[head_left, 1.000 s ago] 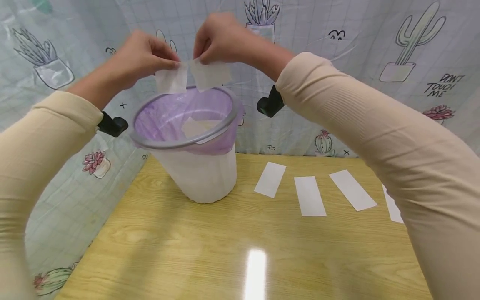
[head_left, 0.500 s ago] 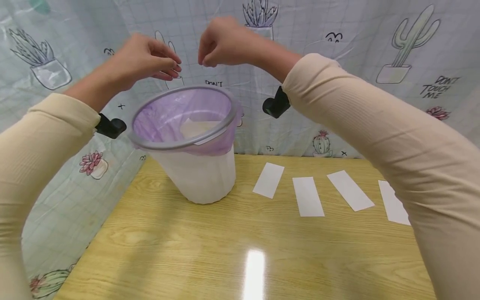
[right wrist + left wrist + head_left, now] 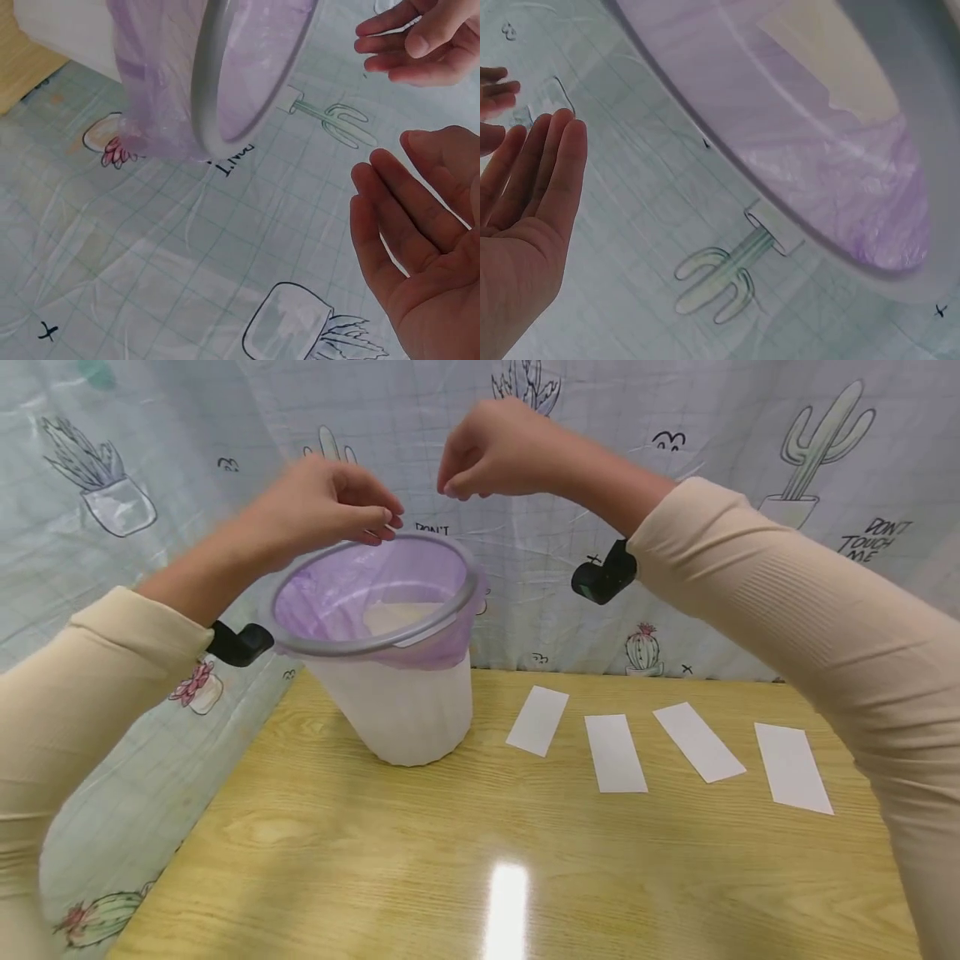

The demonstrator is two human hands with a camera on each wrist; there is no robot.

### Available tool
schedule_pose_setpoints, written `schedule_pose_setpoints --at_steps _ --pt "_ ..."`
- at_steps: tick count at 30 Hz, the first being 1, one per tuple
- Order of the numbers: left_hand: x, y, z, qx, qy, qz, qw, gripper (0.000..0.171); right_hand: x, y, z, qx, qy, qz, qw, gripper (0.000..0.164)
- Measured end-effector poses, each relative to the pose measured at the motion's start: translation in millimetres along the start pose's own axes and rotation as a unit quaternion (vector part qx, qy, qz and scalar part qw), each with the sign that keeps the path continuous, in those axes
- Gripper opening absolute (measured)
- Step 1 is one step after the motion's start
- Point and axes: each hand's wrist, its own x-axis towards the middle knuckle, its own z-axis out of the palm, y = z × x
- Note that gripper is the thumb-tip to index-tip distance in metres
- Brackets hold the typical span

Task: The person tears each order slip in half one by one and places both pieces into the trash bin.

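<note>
Just below left hand [image 3: 322, 508], lined bin [image 3: 401, 718], paper [image 3: 390, 617] inside.

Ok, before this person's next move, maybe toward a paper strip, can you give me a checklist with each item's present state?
1. Left hand free: ok, it holds nothing.
2. Right hand free: ok, it holds nothing.
3. White bin standing on the wood-grain table: ok.
4. Purple liner in place: ok, it lines the inside and hangs outside below the gray rim.
5. A hand at the white paper strips: not ok, four lie apart on the table, none touched.
6. Count of pale paper pieces inside: cannot tell.
</note>
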Motion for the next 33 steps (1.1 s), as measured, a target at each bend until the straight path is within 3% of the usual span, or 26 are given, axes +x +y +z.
schedule_pose_setpoints --at_steps 9,18,25,33 --pt "-22.3 17.5 19.4 -0.008 -0.003 0.028 0.9996 0.019 -31.2 15.5 5.1 0.028 0.001 -0.015 1.000 0.024" --pt "-50.8 38.5 43.4 -0.013 0.009 0.112 0.9936 0.014 -67.2 38.5 18.2 0.054 0.007 -0.021 0.998 0.021" --pt "-68.4 45.7 74.1 -0.028 -0.005 0.199 0.9795 0.016 -91.4 53.8 43.4 0.052 -0.003 -0.009 0.999 0.019" --pt "-74.7 31.8 117.1 -0.065 -0.025 0.272 0.9599 0.019 -122.8 68.4 80.1 0.097 -0.015 -0.009 0.995 0.012"
